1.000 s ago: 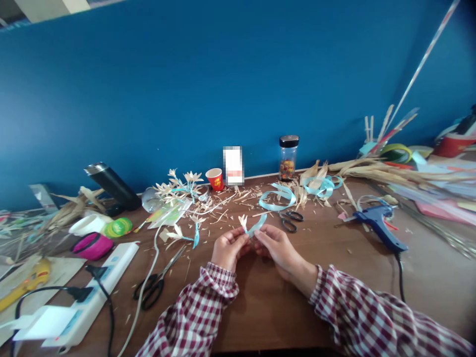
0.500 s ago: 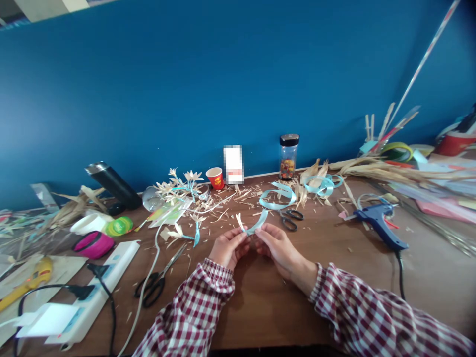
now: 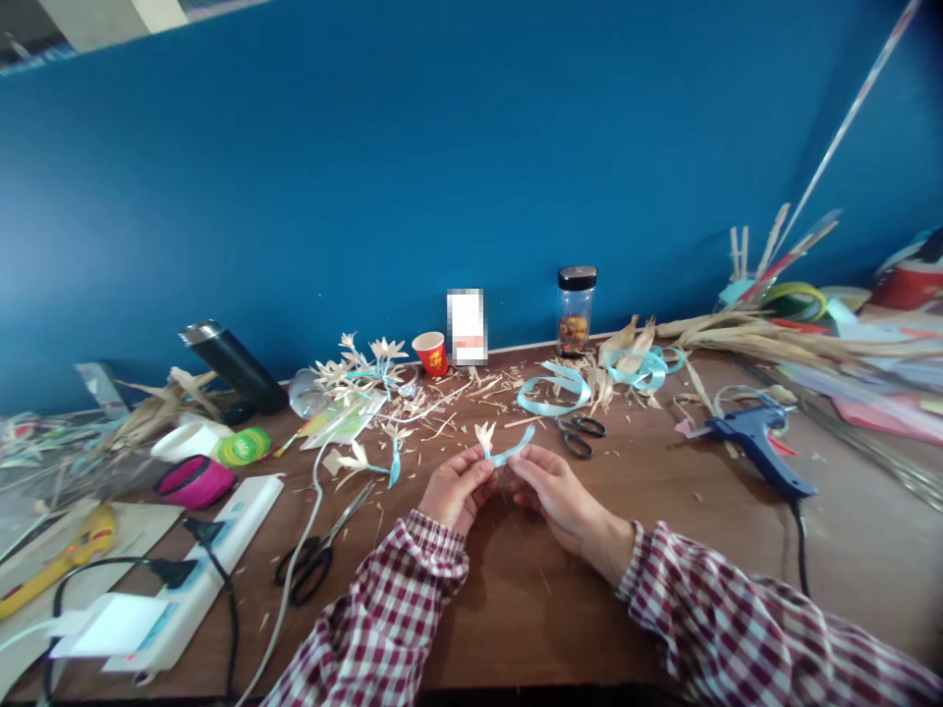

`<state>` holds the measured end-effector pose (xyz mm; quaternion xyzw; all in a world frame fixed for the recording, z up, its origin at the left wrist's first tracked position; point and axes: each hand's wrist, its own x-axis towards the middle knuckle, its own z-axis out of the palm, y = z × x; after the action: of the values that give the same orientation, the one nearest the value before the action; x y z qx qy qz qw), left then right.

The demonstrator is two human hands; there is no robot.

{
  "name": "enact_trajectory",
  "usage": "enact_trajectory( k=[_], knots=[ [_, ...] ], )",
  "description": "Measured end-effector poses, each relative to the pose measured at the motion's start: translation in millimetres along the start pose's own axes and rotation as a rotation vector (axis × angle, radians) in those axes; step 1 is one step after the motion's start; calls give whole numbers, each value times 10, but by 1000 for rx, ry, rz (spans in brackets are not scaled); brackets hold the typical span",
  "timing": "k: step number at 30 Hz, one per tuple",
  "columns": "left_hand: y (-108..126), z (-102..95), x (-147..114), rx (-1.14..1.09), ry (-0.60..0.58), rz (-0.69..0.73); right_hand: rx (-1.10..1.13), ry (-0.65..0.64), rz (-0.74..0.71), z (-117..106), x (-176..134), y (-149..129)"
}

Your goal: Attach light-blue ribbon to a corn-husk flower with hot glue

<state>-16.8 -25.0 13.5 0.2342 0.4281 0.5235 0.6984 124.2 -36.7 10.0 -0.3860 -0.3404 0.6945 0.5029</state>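
Note:
Near the middle of the table, my left hand (image 3: 460, 488) is closed, pinching the base of a small cream husk flower (image 3: 484, 438) whose petals point up. A light blue ribbon (image 3: 510, 456) runs from the flower's base to my right hand (image 3: 554, 491), which pinches it between thumb and fingers. The ribbon's loose end sticks up past my right fingertips. To the left lie more husk flowers (image 3: 359, 458), one with a blue-wrapped stem. Behind my hands are a loop of blue ribbon (image 3: 554, 403) and black-handled scissors (image 3: 579, 436).
A blue glue gun (image 3: 762, 447) lies at right, its cord trailing forward. At left are a white power strip (image 3: 193, 579), open scissors (image 3: 313, 565) and a yellow tool (image 3: 70, 560). A red paper cup (image 3: 431, 354) and a jar (image 3: 576, 312) stand by the blue wall (image 3: 471, 157).
The flower in my left hand has turned so its petals show spread toward me. The ribbon now lies flatter between my hands. The whole view has shifted slightly.

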Motion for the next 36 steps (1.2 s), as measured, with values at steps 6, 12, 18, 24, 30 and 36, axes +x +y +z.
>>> enact_trajectory(
  k=[6, 12, 18, 24, 30, 36],
  knots=[
    [-7, -5, 9, 4, -22, -4, 4, 6, 1, 11, -14, 6],
    [-42, -22, 33, 46, -8, 30, 18, 15, -34, 20, -12, 49],
    [-10, -61, 43, 9, -139, -44, 35, -11, 14, 21, -10, 14],
    [9, -64, 35, 53, -158, -36, 8, -8, 25, 8, 9, 41],
    [-18, -67, 48, 92, -113, -18, -24, -34, 10, 5, 13, 38],
    [-99, -84, 84, 242, 38, 192, -58, 11, -2, 18, 12, 49]
  ],
)
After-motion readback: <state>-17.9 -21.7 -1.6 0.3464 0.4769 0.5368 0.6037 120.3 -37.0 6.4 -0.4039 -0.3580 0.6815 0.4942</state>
